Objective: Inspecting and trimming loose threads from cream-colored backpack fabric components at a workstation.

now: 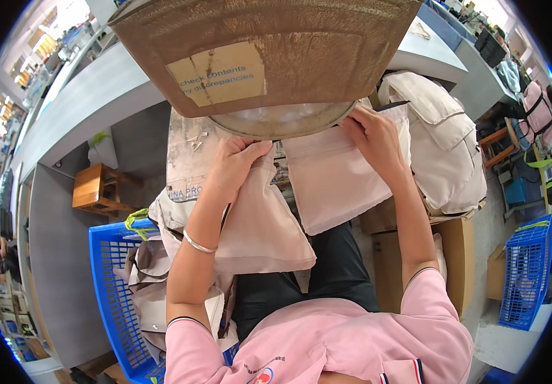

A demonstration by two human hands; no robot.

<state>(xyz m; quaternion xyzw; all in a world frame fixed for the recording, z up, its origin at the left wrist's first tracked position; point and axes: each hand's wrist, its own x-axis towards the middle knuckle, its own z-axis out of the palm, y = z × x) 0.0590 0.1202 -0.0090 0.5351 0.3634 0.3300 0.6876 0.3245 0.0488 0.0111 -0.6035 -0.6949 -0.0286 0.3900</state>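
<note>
Two pale pinkish-beige fabric panels hang over my lap, their upper edges near a worn brown machine body or cover [301, 51]. My left hand [237, 166] pinches the top of the left fabric panel [263, 237], thumb pressed against the cloth. Closed on the upper edge of the right fabric panel [333, 182] is my right hand [375, 137]. A round, pale disc-like rim [282, 121] sits under the brown body, just above and between both hands. Whether the two panels are joined at the top is hidden there.
A blue plastic basket [106, 281] with fabric pieces stands at my left. Off-white bags [433, 141] are piled at the right, above an open cardboard box [458, 269]. A grey bench [90, 109], a wooden stool [97, 189] and another blue basket [525, 272] stand around.
</note>
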